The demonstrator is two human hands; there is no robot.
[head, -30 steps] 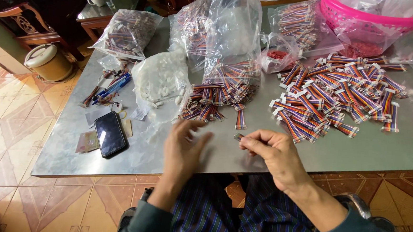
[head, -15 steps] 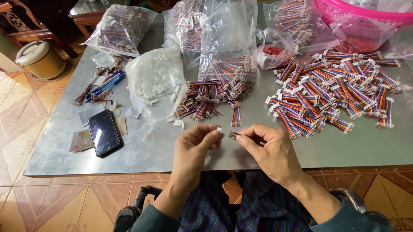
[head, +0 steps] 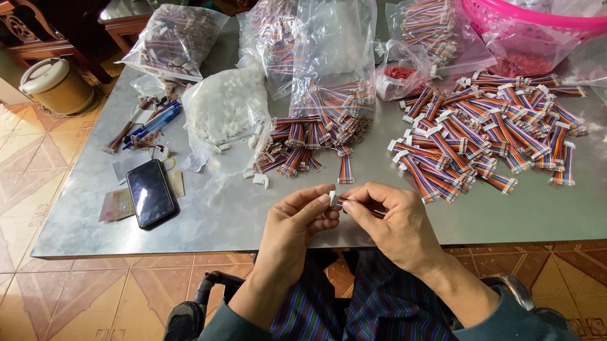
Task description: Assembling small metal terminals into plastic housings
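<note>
My left hand (head: 299, 223) pinches a small white plastic connector (head: 332, 197) between thumb and fingertips. My right hand (head: 393, 224) grips a short rainbow ribbon cable (head: 357, 206), its end meeting the connector. Both hands hover over the near edge of the grey table (head: 223, 215). A pile of ribbon cables (head: 312, 136) lies just beyond the hands, and a larger pile of cables with white ends (head: 485, 132) spreads to the right. A clear bag of white connectors (head: 224, 109) sits to the left of the piles.
A black phone (head: 150, 192) lies at the left on the table, with blue pens (head: 153, 120) behind it. Clear bags of cables (head: 174, 40) stand at the back; a pink basket (head: 537, 16) sits far right. A round tin (head: 57, 86) stands on the tiled floor.
My hands have drawn together and slightly toward me; the left hand, open a second ago, now pinches a white connector against the cable end held by the right.
</note>
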